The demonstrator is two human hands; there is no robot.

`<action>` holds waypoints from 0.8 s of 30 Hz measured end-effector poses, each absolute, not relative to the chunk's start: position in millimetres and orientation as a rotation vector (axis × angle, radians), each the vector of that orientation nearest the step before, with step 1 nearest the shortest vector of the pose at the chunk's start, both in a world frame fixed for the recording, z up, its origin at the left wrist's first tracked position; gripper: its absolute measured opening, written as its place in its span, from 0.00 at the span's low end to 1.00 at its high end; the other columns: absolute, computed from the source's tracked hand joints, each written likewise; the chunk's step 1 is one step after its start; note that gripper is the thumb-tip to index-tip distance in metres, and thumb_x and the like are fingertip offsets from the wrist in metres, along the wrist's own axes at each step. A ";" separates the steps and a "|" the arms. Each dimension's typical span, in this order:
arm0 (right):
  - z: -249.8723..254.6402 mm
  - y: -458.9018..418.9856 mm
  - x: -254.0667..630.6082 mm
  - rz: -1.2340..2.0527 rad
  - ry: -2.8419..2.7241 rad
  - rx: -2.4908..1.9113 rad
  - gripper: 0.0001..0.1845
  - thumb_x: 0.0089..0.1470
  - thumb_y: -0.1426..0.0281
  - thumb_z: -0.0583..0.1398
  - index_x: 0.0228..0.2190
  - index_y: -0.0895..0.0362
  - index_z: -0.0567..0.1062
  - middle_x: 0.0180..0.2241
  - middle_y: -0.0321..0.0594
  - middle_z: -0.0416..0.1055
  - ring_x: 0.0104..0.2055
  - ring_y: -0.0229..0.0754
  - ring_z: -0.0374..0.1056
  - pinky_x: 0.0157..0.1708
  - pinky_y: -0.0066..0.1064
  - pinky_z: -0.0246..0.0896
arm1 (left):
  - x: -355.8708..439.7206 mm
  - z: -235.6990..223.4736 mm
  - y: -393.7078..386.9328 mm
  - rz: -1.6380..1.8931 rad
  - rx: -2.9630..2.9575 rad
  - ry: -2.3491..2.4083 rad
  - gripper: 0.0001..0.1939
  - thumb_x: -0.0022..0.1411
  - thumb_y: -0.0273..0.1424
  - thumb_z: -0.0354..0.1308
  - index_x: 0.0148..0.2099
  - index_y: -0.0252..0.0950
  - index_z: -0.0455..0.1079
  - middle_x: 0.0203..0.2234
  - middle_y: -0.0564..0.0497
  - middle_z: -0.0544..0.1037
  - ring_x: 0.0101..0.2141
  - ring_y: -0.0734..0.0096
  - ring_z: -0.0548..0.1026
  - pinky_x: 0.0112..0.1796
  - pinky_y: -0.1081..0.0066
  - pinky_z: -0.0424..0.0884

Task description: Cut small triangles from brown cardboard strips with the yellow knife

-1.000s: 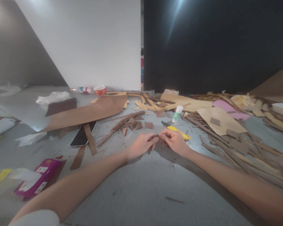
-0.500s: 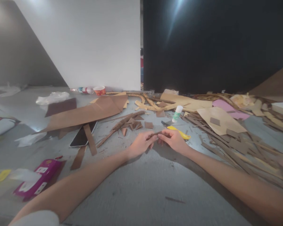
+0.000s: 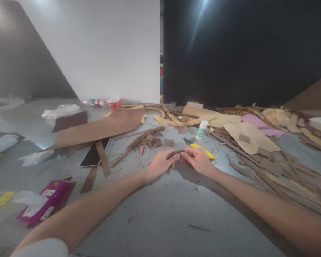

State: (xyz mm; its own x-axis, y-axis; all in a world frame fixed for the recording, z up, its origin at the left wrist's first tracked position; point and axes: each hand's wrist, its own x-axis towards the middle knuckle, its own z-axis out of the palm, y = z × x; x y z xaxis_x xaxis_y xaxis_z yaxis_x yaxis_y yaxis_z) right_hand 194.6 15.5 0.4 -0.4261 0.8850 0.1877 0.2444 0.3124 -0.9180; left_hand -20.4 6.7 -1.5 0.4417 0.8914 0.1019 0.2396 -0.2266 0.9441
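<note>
Surface: grey, littered with paper; white and black panels stand behind the glue stick.
Tissue pack: far left of the glue stick, nearer me.
Phone: left of the glue stick, partly under brown paper.
Left hand: left of the glue stick and nearer me, pinching one end of the brown strip.
Brown strip: between my fingertips, nearer me than the glue stick; I judge I'm rolling or folding it, and the next move calls for a firm pinch along its length.
Right hand: just my side of the glue stick, closed on the other end.
Yellow tool: between glue stick and right hand.
Paper scraps: heaped right of the glue stick.
</note>
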 end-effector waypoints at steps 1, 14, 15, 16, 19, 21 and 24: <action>0.1 15.5 195.1 1.115 -1.862 -1.004 0.29 0.67 0.43 0.59 0.29 0.54 0.77 0.24 0.39 0.78 0.24 0.41 0.71 0.26 0.32 0.65 | -20.4 -1.6 6.9 0.843 1.714 0.978 0.19 0.73 0.45 0.55 0.34 0.37 0.67 0.20 0.56 0.71 0.22 0.76 0.67 0.26 0.73 0.61; -2.4 15.5 197.9 1.100 -1.879 -0.941 0.23 0.69 0.49 0.60 0.32 0.53 0.76 0.27 0.38 0.78 0.29 0.43 0.74 0.33 0.33 0.68 | -20.3 -1.1 6.1 0.862 1.704 0.979 0.23 0.71 0.49 0.58 0.31 0.36 0.67 0.21 0.55 0.72 0.22 0.76 0.68 0.26 0.74 0.61; -1.6 15.1 197.5 1.102 -1.877 -0.937 0.22 0.69 0.49 0.60 0.33 0.53 0.77 0.27 0.38 0.78 0.30 0.43 0.74 0.33 0.33 0.68 | -20.3 -1.2 5.3 0.864 1.710 0.991 0.22 0.71 0.48 0.59 0.31 0.36 0.68 0.21 0.55 0.72 0.22 0.76 0.68 0.26 0.74 0.61; -1.1 14.9 197.1 1.111 -1.870 -0.930 0.22 0.68 0.49 0.60 0.34 0.54 0.77 0.27 0.38 0.78 0.31 0.43 0.74 0.34 0.33 0.69 | -20.2 -1.4 4.6 0.858 1.717 0.998 0.21 0.71 0.47 0.59 0.32 0.36 0.68 0.20 0.55 0.72 0.22 0.76 0.68 0.25 0.74 0.61; -1.9 15.7 195.6 1.166 -1.826 -0.917 0.20 0.65 0.49 0.64 0.37 0.54 0.78 0.28 0.38 0.78 0.31 0.43 0.74 0.34 0.34 0.69 | -20.3 -1.8 3.0 0.803 1.777 0.997 0.17 0.71 0.42 0.58 0.34 0.36 0.72 0.20 0.55 0.73 0.22 0.76 0.70 0.26 0.74 0.62; -4.4 17.3 195.1 1.189 -1.798 -0.937 0.21 0.61 0.48 0.66 0.35 0.54 0.78 0.27 0.38 0.78 0.30 0.43 0.74 0.33 0.34 0.68 | -20.4 -1.8 2.8 0.775 1.821 1.003 0.16 0.71 0.40 0.58 0.33 0.36 0.72 0.20 0.55 0.74 0.22 0.76 0.70 0.26 0.75 0.63; -8.2 19.1 195.8 1.182 -1.802 -0.991 0.22 0.60 0.47 0.67 0.33 0.54 0.79 0.25 0.37 0.77 0.28 0.42 0.72 0.30 0.33 0.67 | -20.2 -1.1 3.0 0.755 1.824 1.026 0.15 0.70 0.40 0.58 0.33 0.36 0.72 0.20 0.55 0.74 0.21 0.76 0.69 0.26 0.75 0.63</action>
